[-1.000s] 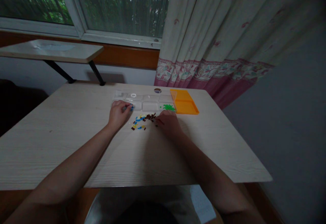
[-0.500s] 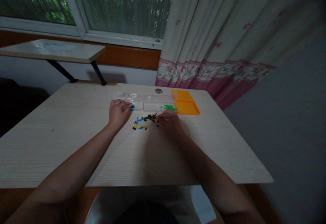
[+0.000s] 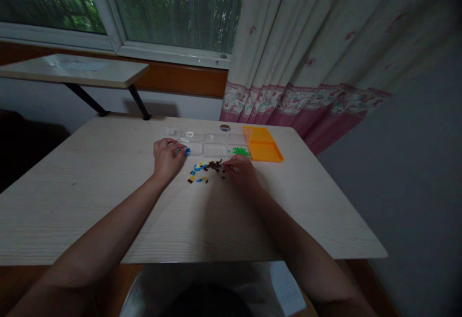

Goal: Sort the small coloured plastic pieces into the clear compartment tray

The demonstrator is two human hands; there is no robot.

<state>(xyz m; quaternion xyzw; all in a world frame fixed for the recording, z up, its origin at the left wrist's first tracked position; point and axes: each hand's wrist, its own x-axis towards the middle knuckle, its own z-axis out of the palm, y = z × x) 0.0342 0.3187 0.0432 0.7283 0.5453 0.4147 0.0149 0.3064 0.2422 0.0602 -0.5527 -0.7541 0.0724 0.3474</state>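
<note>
My left hand (image 3: 167, 157) is at the front left compartment of a clear divided box (image 3: 214, 150), thumb and fingertips pinched together beside small blue pieces (image 3: 187, 151). Whether a piece is between those fingertips is too small to tell. My right hand (image 3: 241, 169) rests on the table at the right end of a loose pile, its fingers pinched by the dark brown pieces (image 3: 212, 165); what they hold is hidden. Blue, yellow and brown bits (image 3: 198, 178) lie scattered left of it. Small green pieces (image 3: 239, 151) fill part of the box's front right compartment.
An orange lid (image 3: 265, 145) lies open at the box's right side. A round dark spot (image 3: 224, 128) shows behind the box. On black legs, a raised shelf (image 3: 104, 74) stands at the back left. A patterned curtain (image 3: 281, 67) hangs behind the table (image 3: 180, 235).
Both hands stay almost in place. The left fingers shift very slightly by the blue pieces; the piles look the same.
</note>
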